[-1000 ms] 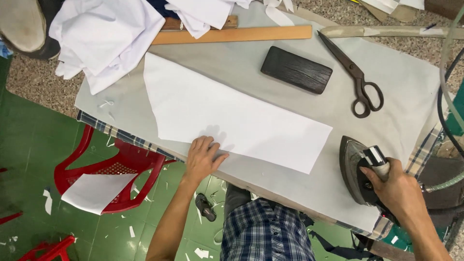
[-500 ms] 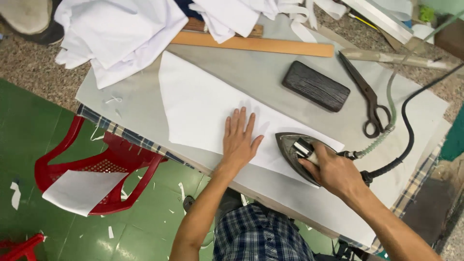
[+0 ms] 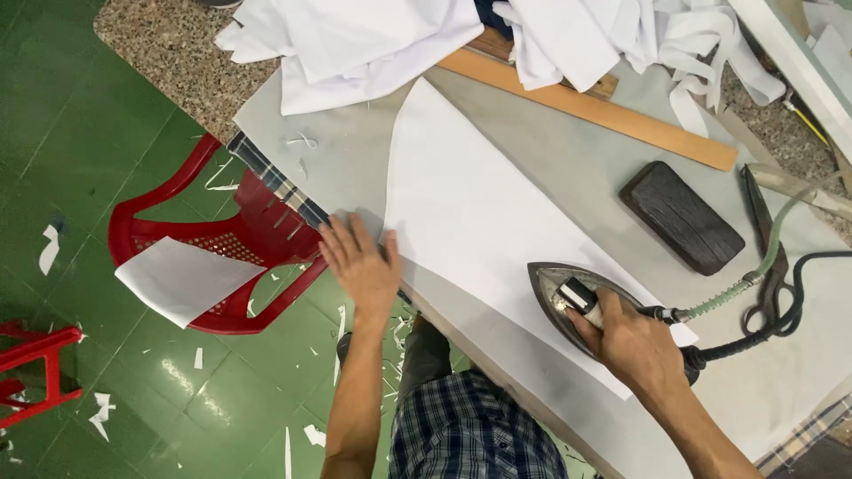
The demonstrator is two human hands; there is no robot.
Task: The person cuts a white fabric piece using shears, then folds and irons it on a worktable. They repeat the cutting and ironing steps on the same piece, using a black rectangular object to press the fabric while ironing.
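A long white fabric panel [image 3: 479, 213] lies flat on the grey padded table [image 3: 568, 151]. My left hand [image 3: 362, 264] rests flat with spread fingers at the panel's near-left corner, by the table edge. My right hand [image 3: 632, 344] grips the handle of a metal iron [image 3: 572, 306], which sits on the panel's right end, its tip pointing left. The iron's black cord and green hose [image 3: 754, 266] trail off to the right.
A dark block [image 3: 682, 217], black scissors [image 3: 770, 257] and a long wooden ruler [image 3: 590, 108] lie on the table. White cloth heaps [image 3: 355, 40] sit at the far edge. A red plastic chair [image 3: 222, 248] holding a white piece stands on the green floor at left.
The iron has come from the table's right edge onto the white panel. My left hand slid left along the panel to its near-left corner. The view swung toward the right.
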